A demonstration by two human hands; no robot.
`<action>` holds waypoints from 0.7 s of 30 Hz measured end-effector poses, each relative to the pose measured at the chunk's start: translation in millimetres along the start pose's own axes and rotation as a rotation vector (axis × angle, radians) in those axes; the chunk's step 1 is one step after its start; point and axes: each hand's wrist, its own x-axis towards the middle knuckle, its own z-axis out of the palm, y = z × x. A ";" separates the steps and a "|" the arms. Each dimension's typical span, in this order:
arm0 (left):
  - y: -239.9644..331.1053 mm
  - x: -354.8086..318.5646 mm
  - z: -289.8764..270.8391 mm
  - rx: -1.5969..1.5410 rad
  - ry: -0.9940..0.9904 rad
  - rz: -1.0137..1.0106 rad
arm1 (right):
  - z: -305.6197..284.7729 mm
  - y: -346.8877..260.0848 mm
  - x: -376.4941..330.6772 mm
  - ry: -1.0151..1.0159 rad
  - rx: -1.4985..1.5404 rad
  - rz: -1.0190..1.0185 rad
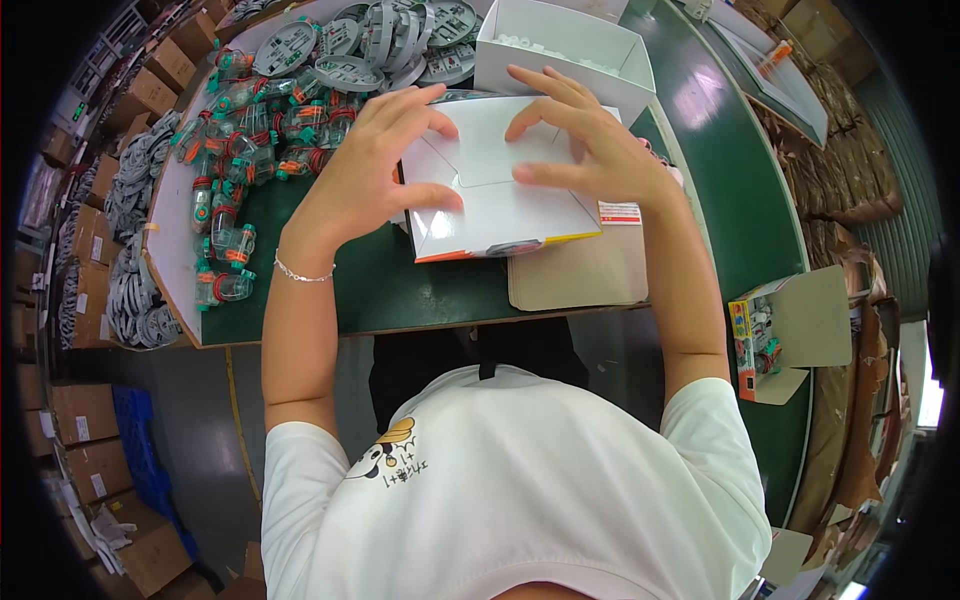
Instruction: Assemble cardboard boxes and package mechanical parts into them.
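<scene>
A white cardboard box with coloured edging lies in front of me at the near side of the table, its folded flaps facing up. My left hand is at the box's left side, fingers apart and curved over the top, the thumb lying on a flap. Above the right part of the box, my right hand is spread, with its thumb and fingertips at the flaps. Neither hand is wrapped round anything. Beneath the box's right side, flat brown cardboard pieces stick out at the table's near edge.
Clear bottles with green and orange parts crowd the table's left side. Grey round discs are heaped at the back, beside an open white box of small white pieces. A filled open carton stands far right. Brown cartons line the left.
</scene>
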 end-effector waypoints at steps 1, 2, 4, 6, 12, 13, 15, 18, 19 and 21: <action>3.3 0.8 1.4 0.013 -0.019 -0.009 | 5.6 -2.6 1.1 0.036 -0.029 0.017; 7.4 1.8 3.2 0.025 -0.039 -0.019 | 11.8 -3.4 1.7 0.032 -0.029 0.020; 13.8 5.5 7.2 0.041 -0.057 -0.025 | 24.1 -1.1 5.1 0.063 -0.081 0.022; 22.5 5.7 12.3 0.133 -0.050 -0.042 | 30.3 -4.0 9.2 0.078 -0.105 0.021; 47.2 3.7 21.2 0.277 -0.056 -0.106 | 23.4 3.0 8.1 0.134 -0.126 -0.076; 48.2 3.9 18.2 0.266 -0.053 -0.102 | 19.1 6.9 7.2 0.144 -0.039 -0.137; 50.5 4.6 10.6 0.245 -0.046 -0.092 | 7.2 4.7 -2.7 0.312 0.212 0.002; 51.5 -3.3 -9.8 0.180 0.210 -0.066 | -10.1 1.9 -24.7 0.669 0.531 0.159; 51.0 -4.1 -13.0 0.146 0.334 -0.050 | -12.8 -1.6 -30.7 0.868 0.596 0.180; 51.7 3.1 1.1 -0.076 0.492 -0.030 | -8.9 -21.3 -35.6 0.795 0.672 0.094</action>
